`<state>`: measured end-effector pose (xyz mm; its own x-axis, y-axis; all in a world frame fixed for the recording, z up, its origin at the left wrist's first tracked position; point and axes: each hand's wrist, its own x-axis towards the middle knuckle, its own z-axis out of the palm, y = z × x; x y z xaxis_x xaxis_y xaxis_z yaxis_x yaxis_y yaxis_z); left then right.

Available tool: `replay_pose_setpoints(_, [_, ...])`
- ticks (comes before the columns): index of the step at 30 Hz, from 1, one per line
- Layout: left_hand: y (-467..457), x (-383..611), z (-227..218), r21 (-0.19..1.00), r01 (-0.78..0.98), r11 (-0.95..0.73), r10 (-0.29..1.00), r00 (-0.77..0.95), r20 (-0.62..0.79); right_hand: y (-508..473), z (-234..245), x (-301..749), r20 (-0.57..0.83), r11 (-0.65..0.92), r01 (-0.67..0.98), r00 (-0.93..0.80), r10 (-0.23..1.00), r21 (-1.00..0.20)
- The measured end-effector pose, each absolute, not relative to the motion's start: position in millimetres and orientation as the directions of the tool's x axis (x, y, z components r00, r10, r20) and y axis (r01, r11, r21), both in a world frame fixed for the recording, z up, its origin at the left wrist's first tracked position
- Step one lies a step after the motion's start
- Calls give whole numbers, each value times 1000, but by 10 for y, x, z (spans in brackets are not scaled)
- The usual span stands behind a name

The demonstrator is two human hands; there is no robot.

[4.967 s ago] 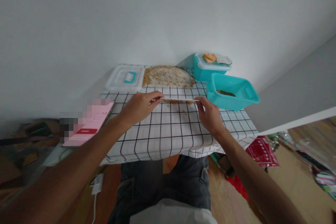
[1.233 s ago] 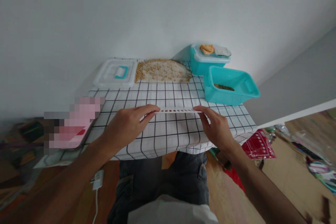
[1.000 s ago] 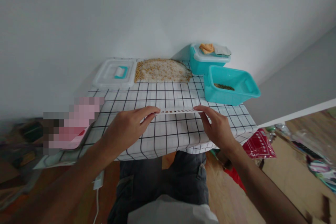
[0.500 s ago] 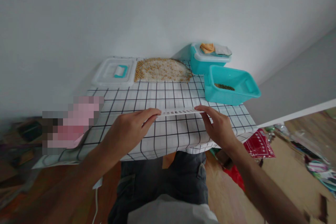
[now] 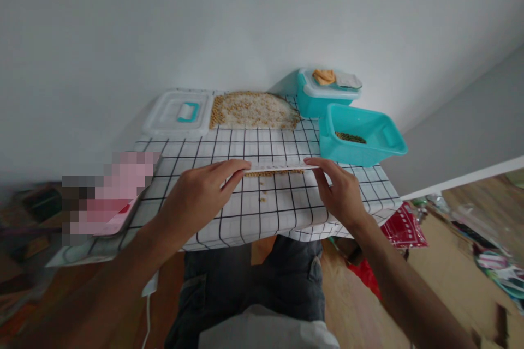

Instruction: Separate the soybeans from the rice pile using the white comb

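Observation:
My left hand (image 5: 200, 196) and my right hand (image 5: 339, 192) each pinch one end of a flat white slotted tray (image 5: 278, 166), seen edge-on above the checked tablecloth (image 5: 254, 212). A line of yellow beans (image 5: 272, 173) lies on the cloth just under the tray, with a few loose beans nearer me. A large heap of mixed beans and rice (image 5: 254, 110) lies at the back of the table.
A clear lid with a teal handle (image 5: 180, 114) lies at the back left. A teal tub holding dark beans (image 5: 360, 140) stands at the right, a lidded teal box (image 5: 325, 92) behind it. A pink device (image 5: 118, 191) sits at the left edge.
The slotted tray has moved a little away from me and beans have appeared on the cloth beneath it. Both hands kept their grip.

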<state>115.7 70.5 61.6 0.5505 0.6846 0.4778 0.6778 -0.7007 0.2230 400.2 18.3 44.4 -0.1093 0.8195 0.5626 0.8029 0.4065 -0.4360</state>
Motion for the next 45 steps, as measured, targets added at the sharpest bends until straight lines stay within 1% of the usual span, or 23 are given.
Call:
replay_pose_setpoints(2, [560, 1112, 693, 288, 685, -669, 722, 507, 471, 52, 520, 4008, 574, 387, 818, -87, 814, -425])
replay_pose_setpoints(3, [433, 1058, 730, 327, 680, -656, 733, 470, 492, -79, 574, 4016, 578, 371, 829, -72, 813, -419])
replay_pose_setpoints(4, [275, 985, 756, 383, 686, -619, 760, 401, 511, -249, 633, 4025, 592, 340, 846, -36, 805, -410])
replay_pose_setpoints(5, [98, 900, 763, 448, 671, -591, 770, 303, 562, -444, 687, 4031, 600, 313, 859, -7, 800, -406])
replay_pose_setpoints(6, [-86, 814, 748, 507, 627, -592, 770, 253, 586, -646, 726, 4034, 586, 297, 860, 3, 810, -415])
replay_pose_setpoints(7, [-262, 738, 706, 543, 585, -603, 773, 259, 579, -838, 742, 4029, 550, 322, 848, -45, 834, -420])
replay_pose_setpoints(9, [-540, 648, 562, 479, 500, -721, 690, 464, 555, -1127, 681, 3997, 487, 448, 792, -222, 845, -415])
replay_pose_setpoints(10, [-627, 640, 475, 416, 452, -789, 614, 579, 537, -1208, 606, 3970, 498, 464, 771, -222, 838, -437])
replay_pose_setpoints(12, [-691, 684, 313, 381, 440, -813, 582, 623, 523, -1254, 406, 3906, 534, 507, 742, -237, 811, -440])
replay_pose_setpoints(16, [-591, 798, 163, 375, 409, -832, 555, 632, 542, -1168, 74, 3825, 579, 540, 694, -215, 787, -476])
replay_pose_setpoints(20, [-516, 792, 140, 423, 414, -806, 591, 613, 525, -1184, -4, 3851, 570, 535, 688, -211, 794, -491])
replay_pose_setpoints(23, [-485, 788, 125, 452, 433, -780, 625, 579, 524, -1210, 27, 3874, 548, 501, 716, -197, 813, -486])
replay_pose_setpoints(28, [-420, 821, 138, 472, 455, -755, 653, 580, 486, -1137, 195, 3839, 465, 415, 735, -153, 872, -536])
replay_pose_setpoints(37, [-378, 796, 136, 468, 471, -748, 662, 583, 472, -1031, 364, 3818, 453, 398, 734, -138, 881, -551])
replay_pose_setpoints(45, [-320, 816, 166, 466, 474, -747, 662, 585, 468, -1010, 448, 3826, 384, 343, 751, -129, 914, -565])
